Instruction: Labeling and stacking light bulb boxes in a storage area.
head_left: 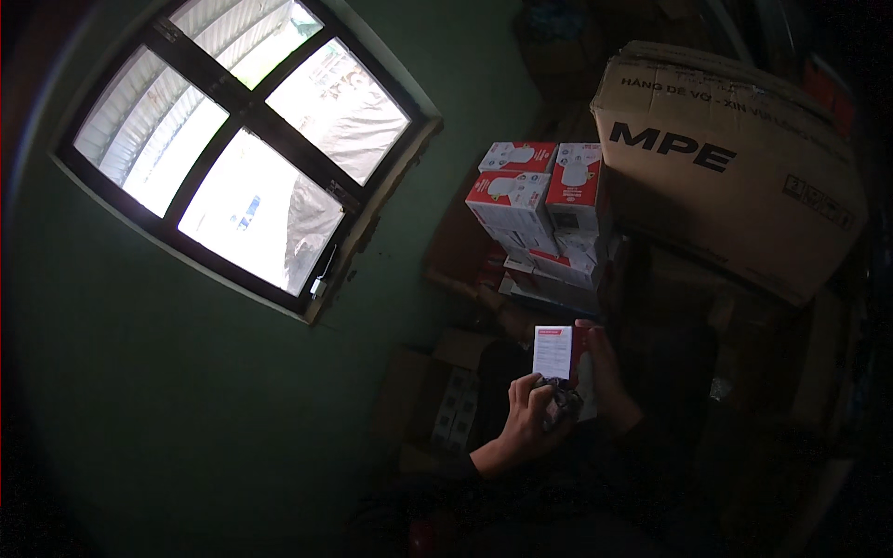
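Observation:
My right hand [609,379] is wrapped along the right side of a small red and white carton [553,352], its thumb side near the top edge. The carton stands upright with a white panel of print facing me. Against its lower part, my left hand [526,420] has its fingers curled over a dark, shiny, crinkled-looking thing [562,402]. Shadow hides what kind of thing that is. Just beyond the hands rises a stack of similar red and white cartons [510,197].
A large brown cardboard box [726,186] stands at the right behind the stack. Left of my hands, an open cardboard box [409,391] holds several small pale cartons [456,409]. A green wall with a dark-framed window [246,116] fills the left side. The lower right is very dark.

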{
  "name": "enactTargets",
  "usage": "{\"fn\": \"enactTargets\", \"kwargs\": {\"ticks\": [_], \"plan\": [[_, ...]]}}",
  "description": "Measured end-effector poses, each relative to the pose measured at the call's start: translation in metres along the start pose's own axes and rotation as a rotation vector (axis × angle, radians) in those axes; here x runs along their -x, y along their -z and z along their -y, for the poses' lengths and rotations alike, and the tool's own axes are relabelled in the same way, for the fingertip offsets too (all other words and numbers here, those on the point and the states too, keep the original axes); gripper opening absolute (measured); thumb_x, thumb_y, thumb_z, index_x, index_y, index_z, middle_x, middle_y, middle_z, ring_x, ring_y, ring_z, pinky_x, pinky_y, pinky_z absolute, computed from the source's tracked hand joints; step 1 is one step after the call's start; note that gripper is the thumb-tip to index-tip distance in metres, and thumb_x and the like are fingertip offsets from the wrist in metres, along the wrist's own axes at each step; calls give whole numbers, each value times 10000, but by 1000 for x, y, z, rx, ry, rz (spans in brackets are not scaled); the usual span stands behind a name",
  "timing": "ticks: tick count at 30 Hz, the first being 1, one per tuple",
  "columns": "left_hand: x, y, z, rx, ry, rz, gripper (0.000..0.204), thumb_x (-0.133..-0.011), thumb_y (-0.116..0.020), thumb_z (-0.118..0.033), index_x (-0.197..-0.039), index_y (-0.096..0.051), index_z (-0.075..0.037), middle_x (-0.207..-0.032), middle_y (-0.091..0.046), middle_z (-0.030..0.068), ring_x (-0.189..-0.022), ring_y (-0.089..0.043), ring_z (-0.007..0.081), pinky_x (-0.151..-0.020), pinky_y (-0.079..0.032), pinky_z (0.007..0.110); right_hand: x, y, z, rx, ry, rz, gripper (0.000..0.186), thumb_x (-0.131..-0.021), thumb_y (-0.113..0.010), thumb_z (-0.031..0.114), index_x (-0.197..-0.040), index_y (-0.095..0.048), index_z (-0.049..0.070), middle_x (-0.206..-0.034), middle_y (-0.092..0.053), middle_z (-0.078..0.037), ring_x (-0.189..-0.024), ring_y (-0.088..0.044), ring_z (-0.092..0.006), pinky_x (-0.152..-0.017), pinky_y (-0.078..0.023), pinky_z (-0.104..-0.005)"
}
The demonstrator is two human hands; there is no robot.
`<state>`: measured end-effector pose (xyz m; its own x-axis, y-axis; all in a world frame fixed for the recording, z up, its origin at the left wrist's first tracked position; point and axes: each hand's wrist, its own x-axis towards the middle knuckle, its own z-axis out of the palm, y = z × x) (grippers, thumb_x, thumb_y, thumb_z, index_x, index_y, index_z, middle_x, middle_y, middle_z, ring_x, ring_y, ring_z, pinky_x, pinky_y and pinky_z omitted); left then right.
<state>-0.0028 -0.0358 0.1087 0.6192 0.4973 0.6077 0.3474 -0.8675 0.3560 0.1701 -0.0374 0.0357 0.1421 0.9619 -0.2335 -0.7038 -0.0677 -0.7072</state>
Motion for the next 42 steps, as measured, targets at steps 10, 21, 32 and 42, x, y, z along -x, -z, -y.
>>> {"fn": "enactTargets", "kwargs": {"ticks": [10, 21, 32, 42], "plan": [[-1, -21, 10, -499, -42, -16, 478, -945, -701, -43, -1341, -442, 27, -1234, -497, 240, -1108, -510, 443, -908, -466, 588, 12, -4, 20, 108, 86, -84, 440, -1109, -571, 432, -1421, -565, 120, -1213, -649, -38, -1101, -629, -137, -978, -522, -333], [-23, 0, 62, 515, 609, -262, 196, -1045, -611, -83, -1221, -534, -42, -1092, -576, 95, -961, -576, 188, -832, -498, 345, 20, -13, 20, 186, -102, 242, 429, -1131, -511, 439, -1428, -549, 130, -1242, -655, -46, -1101, -640, -138, -982, -534, -326], [10, -19, 97, 1057, 952, 48, 211, -1070, -620, -212, -1190, -632, -38, -978, -625, -11, -893, -584, 104, -753, -500, 299, 32, -27, 47, 161, -166, 578, 740, -1069, -545, 587, -1625, -388, 124, -1467, -562, -120, -1335, -574, -215, -1117, -490, -394], [49, -46, 86, 2342, 852, 45, 646, -1058, -531, -568, -1321, -635, 13, -1231, -687, 133, -1097, -698, 257, -915, -601, 388, 24, -19, 19, 124, -236, 515, 817, -1042, -551, 650, -1582, -439, 47, -1363, -655, -118, -1234, -636, -204, -1059, -517, -362]]}}
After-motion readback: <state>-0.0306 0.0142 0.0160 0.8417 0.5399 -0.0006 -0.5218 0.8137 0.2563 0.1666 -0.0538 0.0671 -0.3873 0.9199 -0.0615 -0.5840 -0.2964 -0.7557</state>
